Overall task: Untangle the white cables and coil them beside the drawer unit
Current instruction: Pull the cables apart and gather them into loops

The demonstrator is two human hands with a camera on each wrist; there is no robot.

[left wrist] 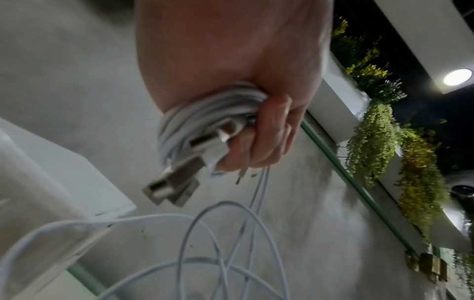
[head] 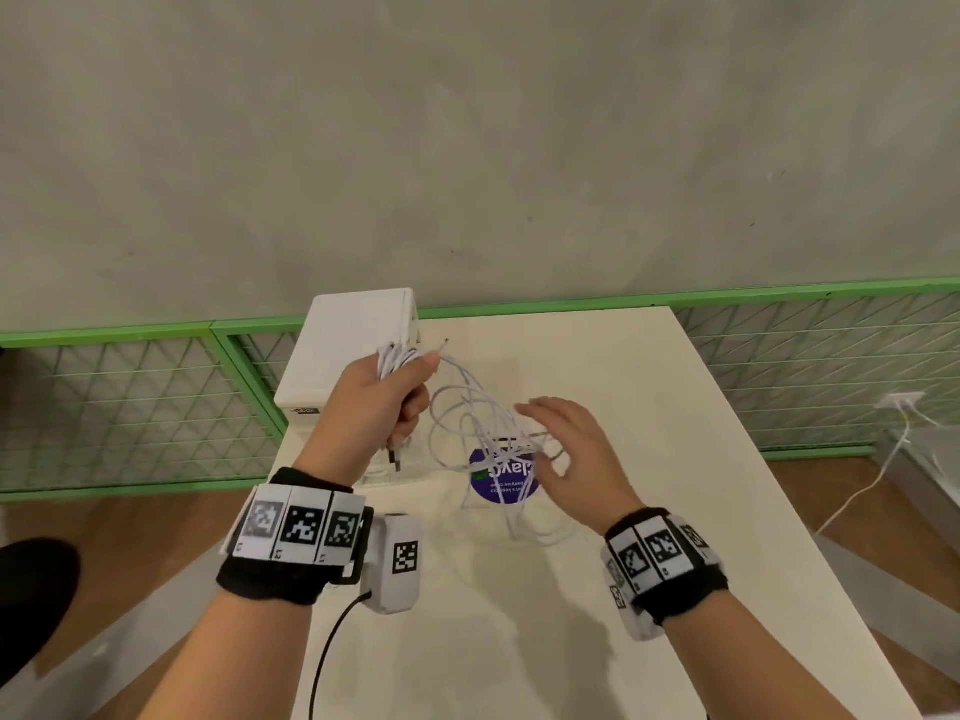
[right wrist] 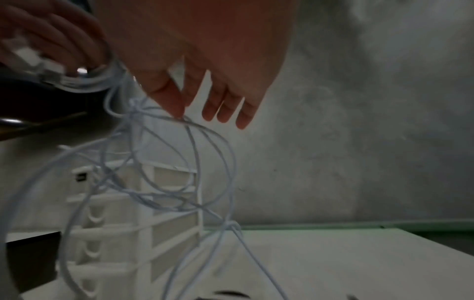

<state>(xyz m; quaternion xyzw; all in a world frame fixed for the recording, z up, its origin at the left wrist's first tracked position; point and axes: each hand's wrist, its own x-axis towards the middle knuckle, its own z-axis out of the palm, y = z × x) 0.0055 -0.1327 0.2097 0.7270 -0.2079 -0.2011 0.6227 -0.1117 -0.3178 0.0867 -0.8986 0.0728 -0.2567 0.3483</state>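
My left hand (head: 387, 392) is raised above the table and grips a coiled bundle of white cable (left wrist: 205, 115), with two USB plugs (left wrist: 174, 182) sticking out below the fingers. From that bundle a loose tangle of white cables (head: 483, 433) hangs down to the table, with a knot (right wrist: 232, 224) low in the loops. My right hand (head: 566, 449) is just right of the tangle, fingers straight and spread, its fingertips (right wrist: 177, 110) touching the top loop. The white drawer unit (head: 358, 350) stands at the table's far left, behind my left hand.
The white table (head: 623, 589) carries a purple round sticker (head: 504, 485) under the tangle. A green mesh fence (head: 130, 407) runs behind the table. Another white cord (head: 872, 475) trails over the wooden floor on the right. A dark shoe (head: 31, 605) is at lower left.
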